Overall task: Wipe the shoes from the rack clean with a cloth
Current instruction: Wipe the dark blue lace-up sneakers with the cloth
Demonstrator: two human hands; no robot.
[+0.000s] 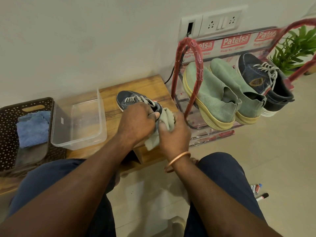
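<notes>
Two hands meet at the dark blue lace-up sneaker (130,100) on the wooden worktop (150,84) (just beside the red shoe rack (193,53)). Your left hand (136,120) grasps its collar with curled fingers; your right hand (174,134) clutches a pale grey-green cloth (168,119) against its heel.

I see a home hallway: red metal shoe rack (199,69) at two o'clock, white wall socket plate (222,23) above, green potted plant (297,47) beside, beige floor tiles (273,142).
</notes>
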